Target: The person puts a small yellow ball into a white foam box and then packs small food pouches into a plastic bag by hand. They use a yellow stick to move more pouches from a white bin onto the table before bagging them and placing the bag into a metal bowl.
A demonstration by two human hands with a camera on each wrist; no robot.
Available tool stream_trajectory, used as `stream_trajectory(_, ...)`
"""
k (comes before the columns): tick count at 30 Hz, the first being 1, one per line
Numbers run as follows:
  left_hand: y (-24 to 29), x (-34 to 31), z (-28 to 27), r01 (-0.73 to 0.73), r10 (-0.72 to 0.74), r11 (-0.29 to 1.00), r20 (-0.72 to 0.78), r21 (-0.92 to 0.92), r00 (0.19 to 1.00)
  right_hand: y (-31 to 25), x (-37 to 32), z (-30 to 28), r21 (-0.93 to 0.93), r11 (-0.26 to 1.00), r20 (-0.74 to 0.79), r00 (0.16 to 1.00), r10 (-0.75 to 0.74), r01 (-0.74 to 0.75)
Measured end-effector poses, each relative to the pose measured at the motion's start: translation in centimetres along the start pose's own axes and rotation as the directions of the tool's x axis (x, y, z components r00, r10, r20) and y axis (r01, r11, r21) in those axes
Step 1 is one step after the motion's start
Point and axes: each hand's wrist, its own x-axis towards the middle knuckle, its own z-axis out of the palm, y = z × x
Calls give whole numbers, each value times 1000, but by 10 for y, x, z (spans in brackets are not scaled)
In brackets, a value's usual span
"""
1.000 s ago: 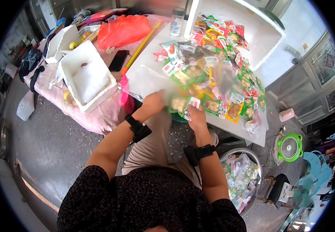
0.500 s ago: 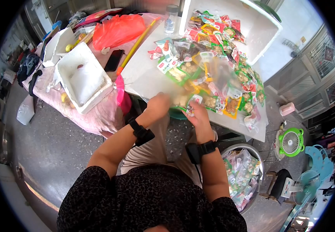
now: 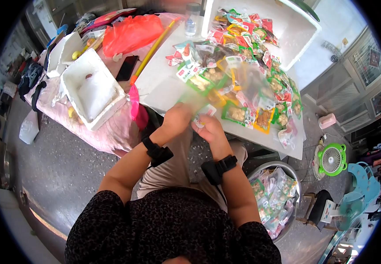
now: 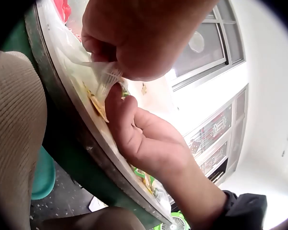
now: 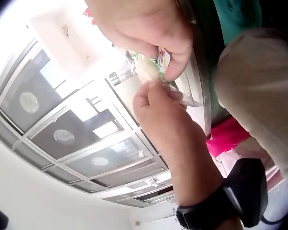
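Observation:
In the head view my left hand (image 3: 177, 119) is curled beside my right hand (image 3: 209, 128), just off the table's near edge. Fingers of the left hand (image 4: 144, 38) pinch a clear plastic bag (image 4: 103, 76) in the left wrist view. Thumb and fingers of the right hand (image 5: 144, 24) grip a green and white food packet (image 5: 163, 60), which lies against the bag; how far inside is unclear. A heap of similar packets (image 3: 236, 113) covers the table beyond the hands.
A white foam box (image 3: 304, 33) lies tipped behind the heap. To the left are another foam box (image 3: 94, 90), a phone (image 3: 127, 68), a yellow stick (image 3: 153, 53) and a red bag (image 3: 131, 35). A metal basin (image 3: 297, 193) of bagged packets stands at lower right.
My right hand has moved left with the packet, closer to my left hand. The left hand stays curled at nearly the same place; the head view has shifted slightly.

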Motion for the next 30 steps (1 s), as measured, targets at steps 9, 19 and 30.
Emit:
stream_trajectory(9, -7, -3, 1, -47, 47, 999, 60, -3, 997, -8, 16, 9, -348, 929, 64, 985, 162, -130)
stream_trajectory(19, -21, 8, 13, -4, 1, 998, 47, 67, 999, 18, 40, 20, -98, 995, -80, 997, -8, 0)
stream_trajectory(30, -31, -12, 25, 61, -71, 973, 37, 222, 997, -64, -20, -73, -951, -234, 310, 593, -743, 204)
